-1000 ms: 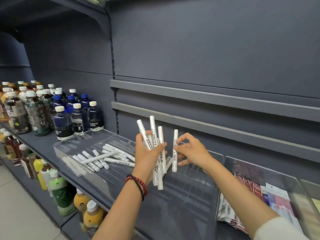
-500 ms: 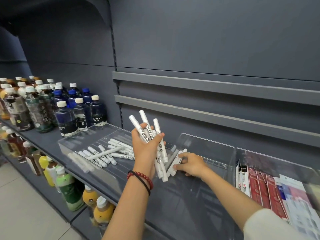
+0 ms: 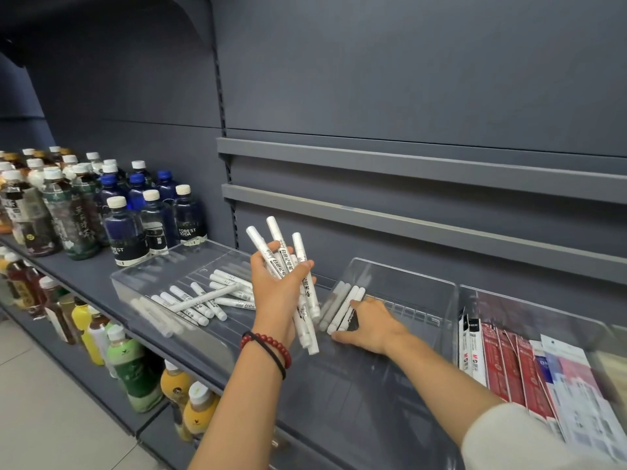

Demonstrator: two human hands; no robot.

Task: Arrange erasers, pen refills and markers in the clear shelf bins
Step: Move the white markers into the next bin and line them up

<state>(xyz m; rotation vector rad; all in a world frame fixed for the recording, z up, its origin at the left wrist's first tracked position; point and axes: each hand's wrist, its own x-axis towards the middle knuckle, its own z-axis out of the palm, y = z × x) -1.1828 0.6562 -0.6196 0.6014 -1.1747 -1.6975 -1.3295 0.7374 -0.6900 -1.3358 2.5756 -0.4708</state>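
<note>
My left hand (image 3: 274, 293) grips a bundle of several white markers (image 3: 281, 259), held upright over the gap between two clear bins. My right hand (image 3: 369, 329) lies low inside the middle clear bin (image 3: 407, 276), its fingers straight and touching a few white markers (image 3: 341, 305) laid side by side against that bin's left wall. The left clear bin (image 3: 190, 252) holds several loose white markers (image 3: 203, 300) lying at mixed angles. My left wrist wears a red bead bracelet.
A third clear bin (image 3: 543, 310) on the right holds red and white pen refill packs (image 3: 502, 361) and other packets. Drink bottles (image 3: 125, 228) crowd the shelf to the left, with more bottles (image 3: 135, 371) on the shelf below. Two grey rails (image 3: 407, 225) cross the back panel.
My right hand carried a marker down from beside the bundle into the middle bin and laid it with the others. My left hand keeps its bundle, shifted slightly.
</note>
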